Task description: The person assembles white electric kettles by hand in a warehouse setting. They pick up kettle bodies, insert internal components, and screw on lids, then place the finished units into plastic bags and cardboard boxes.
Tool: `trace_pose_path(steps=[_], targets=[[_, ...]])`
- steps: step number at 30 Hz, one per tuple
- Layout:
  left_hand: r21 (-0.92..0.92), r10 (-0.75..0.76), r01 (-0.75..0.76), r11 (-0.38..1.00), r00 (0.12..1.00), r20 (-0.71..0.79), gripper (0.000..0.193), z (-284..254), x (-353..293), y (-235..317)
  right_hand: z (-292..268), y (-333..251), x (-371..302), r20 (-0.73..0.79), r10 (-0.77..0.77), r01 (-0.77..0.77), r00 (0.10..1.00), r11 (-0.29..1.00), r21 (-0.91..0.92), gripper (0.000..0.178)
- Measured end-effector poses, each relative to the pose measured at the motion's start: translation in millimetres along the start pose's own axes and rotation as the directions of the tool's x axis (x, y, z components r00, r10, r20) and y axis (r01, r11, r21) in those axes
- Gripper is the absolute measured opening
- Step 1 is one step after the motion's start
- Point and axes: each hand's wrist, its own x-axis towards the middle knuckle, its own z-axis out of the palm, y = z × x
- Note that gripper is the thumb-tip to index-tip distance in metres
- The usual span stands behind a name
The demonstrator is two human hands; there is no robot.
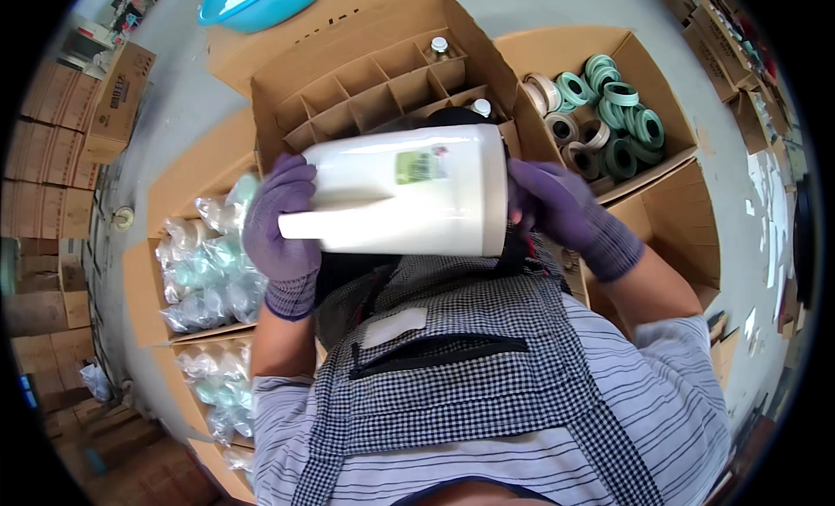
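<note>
A glossy white jug point(409, 201) with a side handle and a small green label lies sideways in front of my chest. My left hand point(283, 210), in a purple knitted glove, is closed around its left end, near the handle. At the wide right end is my right hand point(561, 206), gloved the same way. Its fingers curl against the jug's edge, and some of them are hidden behind it. Just beyond the jug stands an open carton point(357, 49) with cardboard dividers; two bottle-like necks with white tops point(481, 107) show in it.
To the right, a carton point(678, 162) holds several green and beige rings point(620, 158). Clear-wrapped pieces point(213, 267) fill cartons on the left. A blue basin point(265, 6) sits beyond the divided carton. Stacked brown boxes point(52, 149) line the far left.
</note>
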Motion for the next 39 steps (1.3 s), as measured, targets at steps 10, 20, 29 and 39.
trace_pose_path(steps=[10, 20, 29, 39], targets=[[-0.28, -0.447, 0.389, 0.878, 0.875, -0.185, 0.049, 30, -45, 12, 24, -64, -33, 0.395, -0.735, 0.439, 0.551, -0.147, -0.886, 0.049], [-0.451, -0.49, 0.377, 0.809, 0.856, -0.163, 0.039, 43, -46, 15, 35, -89, -35, 0.517, -0.584, 0.456, 0.626, -0.264, -0.85, 0.04], [-0.082, -0.348, 0.338, 0.938, 0.901, -0.258, 0.021, 23, -16, 48, 9, -61, -1, 0.194, -0.483, 0.406, 0.854, 0.384, -0.829, 0.036], [0.108, 0.146, -0.155, 0.982, 0.985, 0.09, 0.01, -10, 15, 45, -11, 48, 37, -0.01, -0.235, 0.235, 0.972, 0.972, 0.003, 0.025]])
